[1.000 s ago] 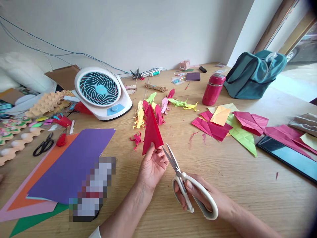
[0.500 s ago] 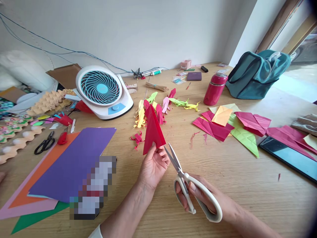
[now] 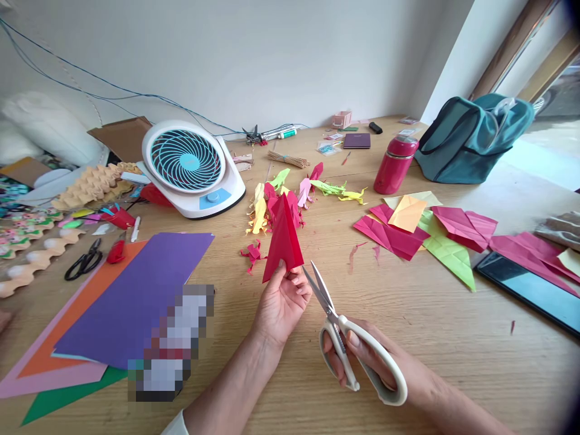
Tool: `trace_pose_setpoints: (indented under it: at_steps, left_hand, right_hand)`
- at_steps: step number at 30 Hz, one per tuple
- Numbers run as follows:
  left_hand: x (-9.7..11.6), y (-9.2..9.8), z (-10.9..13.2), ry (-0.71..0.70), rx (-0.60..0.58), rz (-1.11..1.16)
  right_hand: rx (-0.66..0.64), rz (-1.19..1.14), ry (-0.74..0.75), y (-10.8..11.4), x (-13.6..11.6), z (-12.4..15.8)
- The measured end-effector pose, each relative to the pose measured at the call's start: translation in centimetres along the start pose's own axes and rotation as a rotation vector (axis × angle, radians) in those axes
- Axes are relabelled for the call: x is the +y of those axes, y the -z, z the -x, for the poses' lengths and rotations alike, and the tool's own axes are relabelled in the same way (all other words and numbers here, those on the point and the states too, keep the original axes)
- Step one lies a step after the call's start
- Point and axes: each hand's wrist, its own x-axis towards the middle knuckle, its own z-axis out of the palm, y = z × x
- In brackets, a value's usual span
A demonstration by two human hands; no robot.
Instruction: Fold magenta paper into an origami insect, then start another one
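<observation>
My left hand (image 3: 283, 302) pinches the lower edge of a folded red paper (image 3: 281, 241), a tall pointed shape with its tip up. In my right hand (image 3: 353, 347) is a pair of white-handled scissors (image 3: 333, 314), fingers through the loops. The blades are slightly apart, and their tips are close to the paper's lower right corner. Behind the paper lie several small folded paper figures, among them a yellow one (image 3: 259, 214), a pink one (image 3: 305, 192) and a green one (image 3: 328, 187). A small red figure (image 3: 254, 255) lies left of the paper.
Coloured sheets (image 3: 136, 290) are stacked on the left, near black scissors (image 3: 84, 261). A white fan (image 3: 212, 202) stands behind them. To the right are creased papers (image 3: 389, 235), a phone (image 3: 530, 287), a red flask (image 3: 396, 164) and a teal bag (image 3: 466, 145).
Almost nothing differs. The view has shifted slightly, and both hands keep the red paper and scissors in nearly the same pose.
</observation>
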Motion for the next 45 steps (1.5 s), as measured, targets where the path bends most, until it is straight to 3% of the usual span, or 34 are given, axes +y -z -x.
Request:
trace_pose_setpoints:
  at_steps: [11, 24, 32, 45]
  left_hand:
    - [-0.33, 0.30, -0.34, -0.087, 0.154, -0.090]
    - [0.46, 0.21, -0.21, 0.032, 0.103, -0.022]
    - [0.31, 0.06, -0.26, -0.017, 0.143, -0.100]
    - [-0.41, -0.01, 0.03, -0.038, 0.093, -0.132]
  right_hand:
    - [0.092, 0.027, -0.003, 0.48, 0.26, -0.28]
    - [0.070, 0.089, -0.031, 0.07, -0.31, -0.10]
    - [0.033, 0.121, -0.033, 0.02, -0.18, -0.12]
    - [0.050, 0.100, -0.105, -0.16, -0.54, -0.25]
